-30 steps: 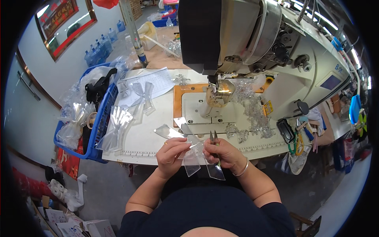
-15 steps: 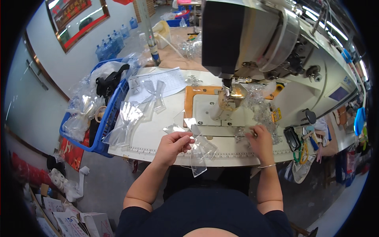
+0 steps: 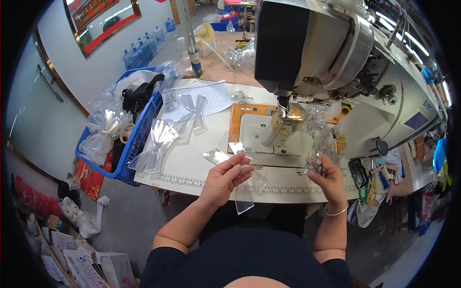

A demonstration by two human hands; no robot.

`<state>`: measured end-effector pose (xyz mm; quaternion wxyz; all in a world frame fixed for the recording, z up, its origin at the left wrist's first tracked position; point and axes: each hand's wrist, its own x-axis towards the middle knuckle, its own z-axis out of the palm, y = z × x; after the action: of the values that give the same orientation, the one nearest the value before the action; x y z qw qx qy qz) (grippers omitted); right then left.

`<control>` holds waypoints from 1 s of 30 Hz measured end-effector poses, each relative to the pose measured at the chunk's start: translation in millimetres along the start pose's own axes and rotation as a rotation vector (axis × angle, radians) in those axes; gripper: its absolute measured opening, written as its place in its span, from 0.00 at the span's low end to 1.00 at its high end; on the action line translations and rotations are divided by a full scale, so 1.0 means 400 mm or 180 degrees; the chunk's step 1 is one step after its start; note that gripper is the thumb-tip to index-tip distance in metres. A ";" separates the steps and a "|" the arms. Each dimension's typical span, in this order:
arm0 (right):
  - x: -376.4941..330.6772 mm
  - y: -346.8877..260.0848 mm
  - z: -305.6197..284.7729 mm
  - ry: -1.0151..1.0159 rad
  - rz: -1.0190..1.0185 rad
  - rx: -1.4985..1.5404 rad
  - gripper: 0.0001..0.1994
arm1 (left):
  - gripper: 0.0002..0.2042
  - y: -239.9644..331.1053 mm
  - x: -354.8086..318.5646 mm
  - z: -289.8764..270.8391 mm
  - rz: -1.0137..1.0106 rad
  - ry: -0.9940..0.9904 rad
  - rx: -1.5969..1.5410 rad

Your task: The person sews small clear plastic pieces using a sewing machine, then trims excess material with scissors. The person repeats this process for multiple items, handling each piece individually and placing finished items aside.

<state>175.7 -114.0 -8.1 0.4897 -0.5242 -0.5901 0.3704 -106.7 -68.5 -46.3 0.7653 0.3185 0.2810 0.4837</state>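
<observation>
My left hand [image 3: 225, 181] is closed in a pinch on a clear plastic strip [image 3: 244, 201], whose lower end hangs past the table's front edge. Around that hand lie more clear plastic pieces [image 3: 216, 156], spread in front of the sewing machine. My right hand [image 3: 331, 181] is held over the front right of the table. Its thumb and fingers close on a small shiny, see-through piece [image 3: 314, 164]; the exact kind is too small to tell. Just behind that hand is a heap of glittering clear pieces [image 3: 317, 129], beside the machine's post.
The sewing machine [image 3: 331, 43] towers over the white table. Clear cut pieces [image 3: 156, 144] and a gridded sheet [image 3: 213, 98] lie at the left. A blue basket [image 3: 139, 127] with plastic and black straps stands beside them. Scissors with green handles [image 3: 363, 185] hang at the right edge.
My right hand has drawn back from the glittering heap with a small shiny piece in its fingers. My left hand keeps its pinch and sits slightly farther right. The whole view has shifted a little.
</observation>
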 end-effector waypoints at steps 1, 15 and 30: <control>-0.003 -0.022 0.030 -0.0114 -0.0191 0.0633 0.11 | 0.17 -0.009 -0.001 0.007 0.0022 -0.0005 -0.0042; 0.007 -0.008 0.229 -0.0484 -0.0452 0.0042 0.15 | 0.14 -0.083 -0.020 0.037 0.0340 0.0443 -0.0436; -0.001 -0.011 0.198 0.0151 0.1161 0.2464 0.11 | 0.09 -0.099 -0.022 0.023 0.0066 0.0370 -0.0549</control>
<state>98.0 -109.2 -23.3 0.5902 -0.4059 -0.2937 0.6329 -80.9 -91.8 -69.5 0.7672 0.2257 0.2789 0.5317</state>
